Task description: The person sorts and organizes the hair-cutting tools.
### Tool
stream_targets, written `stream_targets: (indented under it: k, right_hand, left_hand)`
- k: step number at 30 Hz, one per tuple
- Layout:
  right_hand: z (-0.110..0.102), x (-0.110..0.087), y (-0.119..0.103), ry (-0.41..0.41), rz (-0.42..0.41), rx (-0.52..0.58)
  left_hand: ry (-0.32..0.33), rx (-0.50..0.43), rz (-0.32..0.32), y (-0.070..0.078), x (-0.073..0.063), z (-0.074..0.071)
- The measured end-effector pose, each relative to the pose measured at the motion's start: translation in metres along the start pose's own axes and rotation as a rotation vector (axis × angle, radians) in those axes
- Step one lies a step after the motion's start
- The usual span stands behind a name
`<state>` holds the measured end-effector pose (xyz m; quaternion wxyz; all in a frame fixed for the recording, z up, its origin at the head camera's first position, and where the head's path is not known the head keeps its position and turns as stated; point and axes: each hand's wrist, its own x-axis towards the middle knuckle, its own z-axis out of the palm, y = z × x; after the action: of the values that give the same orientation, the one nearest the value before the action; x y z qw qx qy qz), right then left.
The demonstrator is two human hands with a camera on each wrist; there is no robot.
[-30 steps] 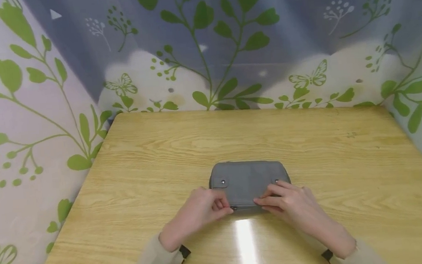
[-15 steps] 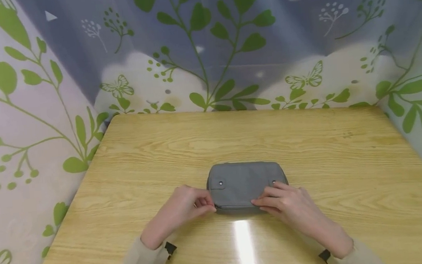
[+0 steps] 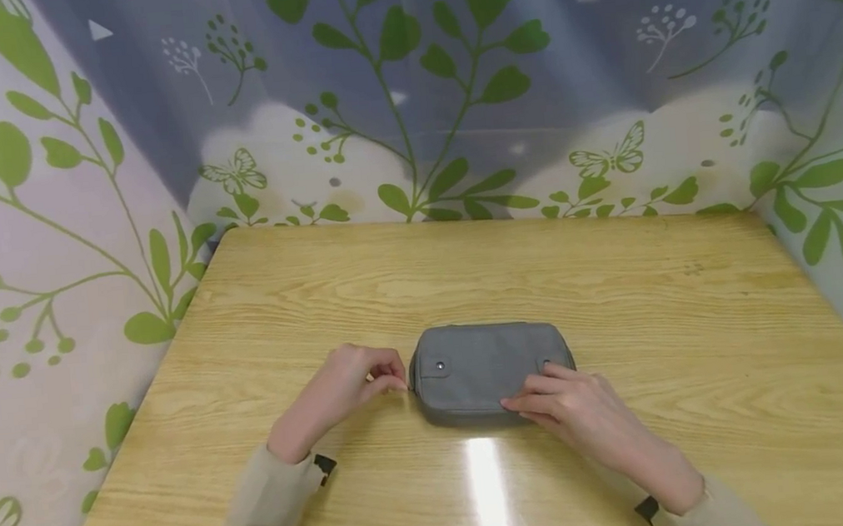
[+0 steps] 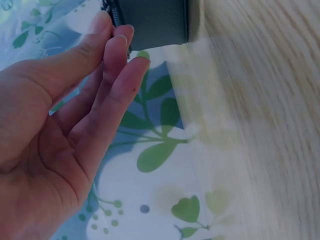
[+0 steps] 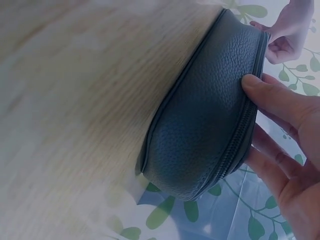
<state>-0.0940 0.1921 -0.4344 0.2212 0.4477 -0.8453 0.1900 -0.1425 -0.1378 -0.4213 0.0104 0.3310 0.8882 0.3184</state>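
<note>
A grey zip pouch (image 3: 486,366) with two snap tabs lies flat on the wooden table. At its left end, my left hand (image 3: 345,386) pinches the zipper pull, mostly covered by the fingertips; a bit of dark metal pull (image 4: 105,5) shows beside the thumb in the left wrist view. My right hand (image 3: 580,408) grips the pouch's front right edge, thumb against the front side and fingers over the top. In the right wrist view, the zipper (image 5: 235,140) runs along the pouch's side under that hand, its teeth joined where visible.
The wooden table (image 3: 304,298) extends around the pouch on all sides. Behind it and to both sides hangs a leaf-patterned curtain (image 3: 457,151). A bright light reflection lies on the table in front of the pouch.
My left hand has slid the zipper pull leftward along the front edge and round the left corner to the pouch's left end. The right hand has kept its grip on the pouch.
</note>
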Motion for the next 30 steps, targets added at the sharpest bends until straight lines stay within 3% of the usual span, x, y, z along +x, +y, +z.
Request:
stream_targets:
  k: [10,15,20,25,30]
  right_hand:
    - [-0.002,0.004,-0.005,0.006,0.07,-0.046]
    - [0.002,0.03,-0.021,0.044,0.068,-0.056]
    - [0.024,0.056,-0.045,0.023,0.058,-0.052]
    - [0.043,0.068,-0.054,-0.027,0.056,-0.158]
    - [0.053,0.072,-0.058,-0.014,0.044,-0.273]
  left_hand:
    - [-0.026,0.011,-0.028,0.001,-0.002,0.0]
    - [-0.046,0.046,-0.043,0.005,-0.004,0.002]
    - [-0.037,0.079,-0.046,0.007,-0.005,0.003]
    - [-0.028,0.063,-0.025,0.008,-0.005,0.003]
    - [-0.006,0.065,0.012,0.006,-0.005,0.005]
